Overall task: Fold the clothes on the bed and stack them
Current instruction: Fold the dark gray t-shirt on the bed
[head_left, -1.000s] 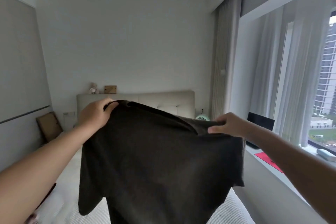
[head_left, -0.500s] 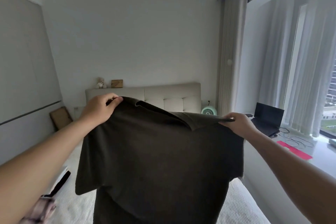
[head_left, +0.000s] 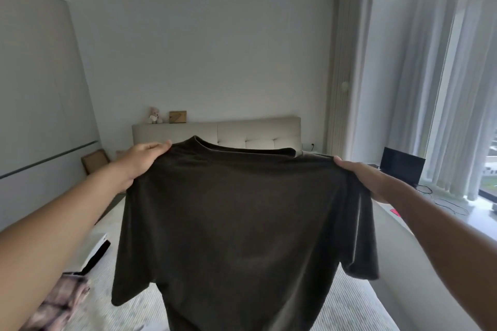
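Observation:
A dark brown T-shirt [head_left: 242, 223] hangs spread out in the air in front of me, above the bed [head_left: 349, 309]. My left hand [head_left: 142, 161] grips its left shoulder seam and my right hand [head_left: 363, 177] grips its right shoulder. The collar is at the top and both short sleeves hang down at the sides. The shirt hides most of the bed behind it. A pinkish plaid garment [head_left: 61, 301] lies crumpled on the bed at the lower left.
A black and white item [head_left: 96, 250] lies on the bed's left side. The padded headboard [head_left: 258, 131] stands against the far wall. On the right a window ledge holds a laptop [head_left: 402, 169], cables and a red sheet [head_left: 395, 212]. Cardboard [head_left: 94, 160] leans by the left wall.
My hands have moved apart and pulled the T-shirt taut and flat between them. The view has turned left, so the bed and headboard are now centred.

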